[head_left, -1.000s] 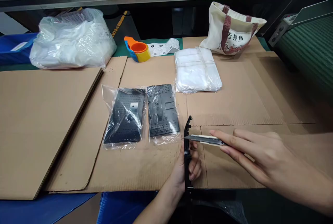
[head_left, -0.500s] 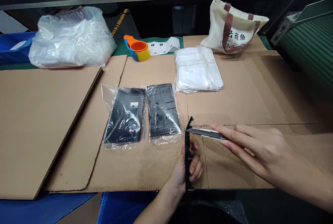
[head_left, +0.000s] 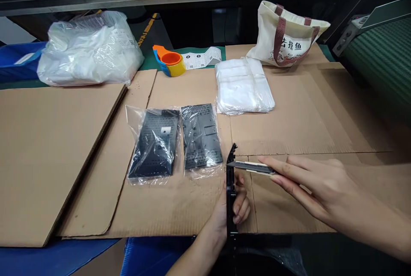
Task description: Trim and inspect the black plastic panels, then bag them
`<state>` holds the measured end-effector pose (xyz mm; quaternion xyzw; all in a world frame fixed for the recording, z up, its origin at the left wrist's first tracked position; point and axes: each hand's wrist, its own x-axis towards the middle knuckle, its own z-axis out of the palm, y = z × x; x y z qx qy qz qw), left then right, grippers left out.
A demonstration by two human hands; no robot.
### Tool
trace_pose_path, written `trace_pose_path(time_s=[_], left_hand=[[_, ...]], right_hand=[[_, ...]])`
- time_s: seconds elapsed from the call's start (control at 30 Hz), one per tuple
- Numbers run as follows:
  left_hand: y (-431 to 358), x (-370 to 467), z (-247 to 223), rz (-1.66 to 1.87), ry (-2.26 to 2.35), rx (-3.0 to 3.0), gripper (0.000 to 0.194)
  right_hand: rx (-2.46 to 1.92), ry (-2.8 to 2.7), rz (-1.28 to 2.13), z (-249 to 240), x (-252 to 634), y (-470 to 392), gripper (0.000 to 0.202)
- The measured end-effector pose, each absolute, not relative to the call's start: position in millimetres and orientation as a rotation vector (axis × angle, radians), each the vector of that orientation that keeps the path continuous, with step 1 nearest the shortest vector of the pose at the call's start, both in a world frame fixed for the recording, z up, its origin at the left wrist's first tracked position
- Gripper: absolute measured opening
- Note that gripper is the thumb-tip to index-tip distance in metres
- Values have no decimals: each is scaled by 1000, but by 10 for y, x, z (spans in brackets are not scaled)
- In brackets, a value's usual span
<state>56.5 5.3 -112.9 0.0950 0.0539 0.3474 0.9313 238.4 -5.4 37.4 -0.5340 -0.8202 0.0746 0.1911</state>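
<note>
My left hand is closed around a thin black plastic part, held upright and seen nearly edge-on at the front edge of the cardboard. Between the thumb and fingers of my right hand is a utility knife, its blade pointing left. The blade tip meets the part near its upper end, as far as the view shows. Left of my hands, two black perforated panels lie in clear bags: the left panel bears a small white label, and the right panel shows ribs and slots.
Behind the panels lies a stack of clear bags. Farther back are an orange, blue and yellow tape holder, a printed paper strip, a canvas bag and a large plastic bundle. Thick cardboard lies left.
The black part has tilted and shifted slightly left in my left hand. My right hand and the knife have moved a little left, with the blade tip slightly lower.
</note>
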Motion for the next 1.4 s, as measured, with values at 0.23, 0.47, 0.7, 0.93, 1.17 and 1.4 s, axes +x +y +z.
trace_pose_path(time_s=[0.23,0.47,0.7,0.93,1.17,1.4], left_hand=[[54,548,-1091,692,167,198,32],[52,558,-1128,702,133,213,30],[57,545,-1110,688,157,206,30],[50,557,-1120,696,152,224,29],[71,567,-1132,689,87,203,26],[57,555,-1108,711,72,181,28]], right_hand=[[-1500,-2309,136,369,2397,0,35],[-1496,-2308,164,361,2391,-15,36],[-1504,-2321,136,368,2402,-5,35],[-1497,-2321,169,381,2402,-15,35],[-1467,-2321,237,392,2384,-29,32],[-1489,-2325,114,356,2398,1,35]])
